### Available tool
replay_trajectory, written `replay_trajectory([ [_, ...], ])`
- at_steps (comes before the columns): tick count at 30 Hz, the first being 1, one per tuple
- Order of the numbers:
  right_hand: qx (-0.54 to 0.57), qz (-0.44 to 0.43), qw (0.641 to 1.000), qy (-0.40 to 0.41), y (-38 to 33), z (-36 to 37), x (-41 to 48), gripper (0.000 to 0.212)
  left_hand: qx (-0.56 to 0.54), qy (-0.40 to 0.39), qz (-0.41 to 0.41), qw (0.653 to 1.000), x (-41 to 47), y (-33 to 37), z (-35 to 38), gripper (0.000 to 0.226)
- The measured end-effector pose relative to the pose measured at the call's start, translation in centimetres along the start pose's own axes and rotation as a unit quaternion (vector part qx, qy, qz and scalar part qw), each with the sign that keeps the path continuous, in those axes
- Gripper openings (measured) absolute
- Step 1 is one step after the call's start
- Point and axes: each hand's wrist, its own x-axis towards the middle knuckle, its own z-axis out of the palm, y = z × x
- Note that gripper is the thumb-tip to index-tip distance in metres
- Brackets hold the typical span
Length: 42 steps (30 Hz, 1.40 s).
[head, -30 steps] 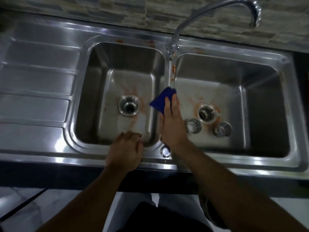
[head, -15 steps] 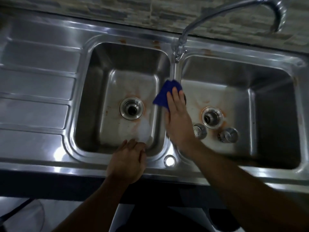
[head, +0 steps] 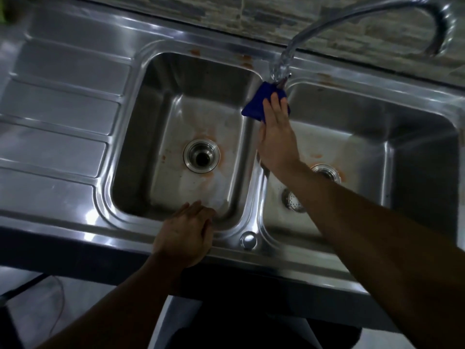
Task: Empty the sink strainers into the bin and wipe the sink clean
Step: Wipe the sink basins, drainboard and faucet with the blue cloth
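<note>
A double-bowl steel sink point(head: 75, 222) fills the view. My right hand point(head: 276, 137) lies flat on a blue cloth point(head: 254, 107), pressing it onto the divider between the bowls just below the tap's base. My left hand point(head: 183, 235) rests on the front rim of the left bowl, fingers curled over the edge, holding nothing else. The left bowl's drain point(head: 201, 158) is open, ringed with orange stains. In the right bowl a loose strainer point(head: 293, 200) lies beside the drain point(head: 327, 172), both partly hidden by my right forearm.
A curved tap point(head: 352, 18) rises from behind the divider and arcs to the right. A ribbed draining board point(head: 57, 127) takes up the left side. Orange stains mark the back rim point(head: 245, 60). A round plug button point(head: 248, 240) sits on the front rim.
My right hand has slid the blue cloth up the divider, away from me, to the tap's base. The left hand has stayed on the front rim. The view has shifted.
</note>
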Motion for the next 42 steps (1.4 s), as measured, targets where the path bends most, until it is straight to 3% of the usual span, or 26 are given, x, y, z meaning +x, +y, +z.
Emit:
replay_trajectory([
  [10, -0.028, -0.021, 0.999, -0.039, -2.3, 1.3, -16.5, 0.069, -0.087, -0.054, -0.048, 0.994, 1.1, -0.2, -0.3, 0.035],
  [15, -0.033, 0.011, 0.999, -0.039, -2.1, 0.8, -9.9, 0.086, -0.142, -0.02, -0.05, 0.988, 6.0, -3.8, -3.6, 0.042],
  [19, 0.011, 0.08, 0.997, -0.012, -2.6, -0.2, -1.6, 0.08, -0.099, 0.055, -0.015, 0.993, 9.7, -8.2, -7.1, 0.038],
  [22, 0.043, 0.101, 0.993, 0.033, -3.0, -0.2, -1.3, 0.064, -0.06, 0.095, 0.027, 0.993, 11.7, -11.4, -9.3, 0.041],
  [24, 0.044, 0.121, 0.99, 0.061, -3.5, 0.0, -2.6, 0.053, -0.038, 0.104, 0.064, 0.992, 12.2, -13.1, -10.1, 0.047],
  [27, 0.03, 0.133, 0.988, 0.072, -3.9, 0.5, -2.3, 0.053, -0.003, 0.113, 0.098, 0.989, 11.8, -14.8, -9.9, 0.054],
  [37, 0.046, 0.131, 0.978, 0.159, -6.3, 2.7, 2.2, 0.049, 0.05, 0.106, 0.082, 0.99, 12.2, -16.1, -8.2, 0.062],
  [42, 0.129, 0.222, 0.943, 0.211, -9.0, 3.3, 5.5, 0.053, 0.061, 0.12, 0.083, 0.987, 12.2, -15.9, -8.3, 0.059],
])
